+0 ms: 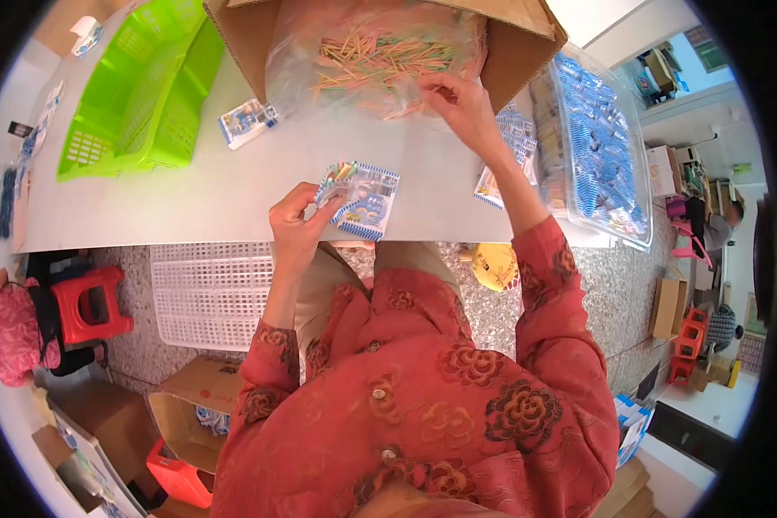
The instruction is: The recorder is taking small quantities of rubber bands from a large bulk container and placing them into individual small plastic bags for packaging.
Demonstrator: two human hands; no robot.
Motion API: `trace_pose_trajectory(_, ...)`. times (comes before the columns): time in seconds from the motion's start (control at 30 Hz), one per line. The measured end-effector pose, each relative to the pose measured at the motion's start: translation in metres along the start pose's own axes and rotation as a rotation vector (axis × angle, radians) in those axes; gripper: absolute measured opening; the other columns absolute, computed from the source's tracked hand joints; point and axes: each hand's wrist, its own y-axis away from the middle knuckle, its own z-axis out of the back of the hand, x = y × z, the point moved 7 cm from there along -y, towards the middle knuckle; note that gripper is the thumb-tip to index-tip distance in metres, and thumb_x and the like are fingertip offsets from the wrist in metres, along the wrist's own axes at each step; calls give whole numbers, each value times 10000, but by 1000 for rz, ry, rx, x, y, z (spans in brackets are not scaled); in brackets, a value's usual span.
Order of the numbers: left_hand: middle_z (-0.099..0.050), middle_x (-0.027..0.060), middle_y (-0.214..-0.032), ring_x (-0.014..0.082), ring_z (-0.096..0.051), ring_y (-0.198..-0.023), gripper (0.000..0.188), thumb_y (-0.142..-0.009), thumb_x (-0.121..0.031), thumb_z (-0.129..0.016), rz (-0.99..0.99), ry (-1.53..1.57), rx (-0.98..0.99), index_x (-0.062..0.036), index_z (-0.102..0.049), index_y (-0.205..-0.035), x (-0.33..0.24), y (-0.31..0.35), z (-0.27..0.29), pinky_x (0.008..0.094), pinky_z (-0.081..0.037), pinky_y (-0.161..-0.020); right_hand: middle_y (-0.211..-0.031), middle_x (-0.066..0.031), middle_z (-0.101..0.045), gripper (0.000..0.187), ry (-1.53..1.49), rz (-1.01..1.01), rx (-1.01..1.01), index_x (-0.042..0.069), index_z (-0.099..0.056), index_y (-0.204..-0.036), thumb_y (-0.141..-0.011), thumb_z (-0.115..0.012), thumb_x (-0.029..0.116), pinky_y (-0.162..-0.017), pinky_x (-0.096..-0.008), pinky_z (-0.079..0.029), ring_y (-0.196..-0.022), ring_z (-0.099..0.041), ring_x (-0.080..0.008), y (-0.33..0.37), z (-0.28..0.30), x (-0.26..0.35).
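My left hand (300, 220) pinches a small blue-and-white plastic packet (373, 203) just above the table's near edge. Several short coloured sticks stick out at the packet's upper left corner. Ahead, a cardboard box (520, 47) lies with its opening toward me, lined with a clear plastic bag (289, 65). Inside lies a loose heap of thin pink, yellow and green sticks (388, 56). My right hand (457, 104) is at the front right of that bag, its thumb and fingers drawn together beside the sticks. What is between those fingertips, if anything, is too small to tell.
A green plastic basket (160, 129) stands left on the white table (259, 198). One packet (246, 123) lies before the box; several more (518, 142) lie under my right forearm. At right, a clear tub (643, 190) holds many blue packets. Below are a white crate (207, 298) and red stool (95, 302).
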Motion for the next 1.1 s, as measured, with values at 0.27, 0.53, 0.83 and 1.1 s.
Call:
trace_pose_trajectory(0.27,-632,25,-758,64,-544,-693,57,-762,9,-691,-10,33,16,19,-664,-812,-1,-2,-4,214,-420,-635,-938,-136,-618,117,612,319,192,47,-641,-851,-752,-593,88,-695,-409,-510,-862,-624,-299,-30,-40,-61)
trace_pose_trajectory(0.53,-637,32,-779,70,-550,-710,71,-767,3,-692,33,12,-2,22,-670,-832,-1,-3,5,216,-425,-649,-1000,-159,-601,142,781,260,313,-6,-625,-859,-749,-563,60,-763,-431,-512,-917,-619,-323,-44,-74,-64)
trace_pose_trajectory(0.83,-647,41,-795,77,-566,-727,73,-775,-5,-689,10,57,0,23,-670,-840,2,1,5,221,-436,-666,-887,-180,-637,234,952,281,383,-19,-567,-977,-744,-561,-2,-701,-393,-537,-827,-650,-321,-32,-94,-68)
trace_pose_trajectory(1.1,-598,7,-817,56,-518,-751,138,-782,52,-663,-46,30,63,51,-662,-919,1,2,-1,208,-409,-649,-841,-190,-639,192,1027,457,258,-12,-560,-924,-734,-578,-3,-704,-390,-535,-787,-652,-319,-15,-94,-62)
